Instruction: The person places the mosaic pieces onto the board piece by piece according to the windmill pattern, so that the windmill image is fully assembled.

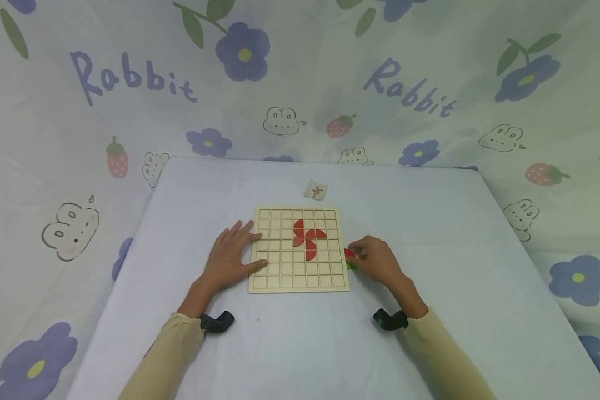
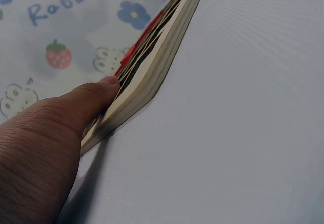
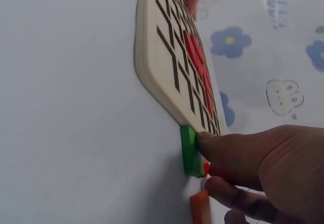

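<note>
- The small red rounded piece (image 1: 349, 254) sits beside the right edge of the pale wooden grid board (image 1: 280, 269), pinched by the right hand's (image 1: 379, 261) thumb and finger
- A level lift should spare the green block (image 3: 189, 152)
- Left hand (image 1: 231, 254), fingers apart, rests on the board's left edge
- White tabletop (image 1: 430, 222) stretches rightward, offering room

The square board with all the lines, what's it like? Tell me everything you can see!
The square board looks like pale wood, with rounded corners. Dark lines split its top into small squares, seven across and seven down. It lies flat on the white table. Four red pieces with curved edges make a pinwheel-like shape on it, a little above and right of its middle in the head view; the other squares are bare. The left grip rests its thumb and a finger on the left side.
</note>
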Demonstrator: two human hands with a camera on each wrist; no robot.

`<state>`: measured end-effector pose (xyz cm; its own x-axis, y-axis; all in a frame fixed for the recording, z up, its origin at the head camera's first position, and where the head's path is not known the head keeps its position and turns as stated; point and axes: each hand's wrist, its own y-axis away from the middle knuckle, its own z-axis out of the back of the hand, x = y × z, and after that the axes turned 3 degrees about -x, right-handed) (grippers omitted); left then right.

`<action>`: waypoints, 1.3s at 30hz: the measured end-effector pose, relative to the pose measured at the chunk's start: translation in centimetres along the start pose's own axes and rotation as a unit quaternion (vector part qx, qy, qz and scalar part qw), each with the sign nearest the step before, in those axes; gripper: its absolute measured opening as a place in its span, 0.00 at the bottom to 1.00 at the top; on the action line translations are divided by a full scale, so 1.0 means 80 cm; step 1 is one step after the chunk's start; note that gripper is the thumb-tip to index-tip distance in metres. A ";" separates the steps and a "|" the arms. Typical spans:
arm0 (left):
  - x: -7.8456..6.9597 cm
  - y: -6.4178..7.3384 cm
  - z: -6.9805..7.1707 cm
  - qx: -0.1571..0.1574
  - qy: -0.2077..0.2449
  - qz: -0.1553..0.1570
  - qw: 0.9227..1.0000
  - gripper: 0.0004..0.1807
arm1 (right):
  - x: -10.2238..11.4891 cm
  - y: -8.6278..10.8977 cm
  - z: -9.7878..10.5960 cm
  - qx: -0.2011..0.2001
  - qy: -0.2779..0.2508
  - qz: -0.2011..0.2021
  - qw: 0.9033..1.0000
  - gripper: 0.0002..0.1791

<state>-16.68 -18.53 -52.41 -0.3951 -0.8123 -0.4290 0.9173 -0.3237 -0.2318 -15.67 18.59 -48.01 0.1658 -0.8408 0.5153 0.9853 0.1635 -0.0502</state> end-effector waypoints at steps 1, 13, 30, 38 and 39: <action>0.000 0.000 0.000 -0.001 0.001 0.000 1.000 0.40 | -0.002 0.001 0.000 0.004 0.000 0.002 1.000 0.17; 0.006 0.003 -0.004 -0.004 0.000 0.003 1.000 0.43 | -0.003 0.000 -0.009 0.000 -0.024 -0.001 1.000 0.12; 0.002 0.001 -0.001 0.002 0.003 0.002 1.000 0.41 | 0.008 -0.012 -0.016 -0.056 -0.107 0.080 0.989 0.08; 0.001 0.001 -0.001 -0.001 0.004 0.001 1.000 0.40 | 0.028 -0.027 -0.025 -0.027 -0.136 0.125 0.982 0.09; 0.001 0.001 -0.001 -0.002 0.005 0.000 1.000 0.40 | 0.031 -0.029 -0.026 -0.024 -0.139 0.131 0.981 0.10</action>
<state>-16.66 -18.58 -52.52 -0.3946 -0.8082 -0.4372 0.9175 -0.3208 -0.2352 -17.48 15.07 -48.41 0.4027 -0.5986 0.6925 0.9122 0.3247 -0.2498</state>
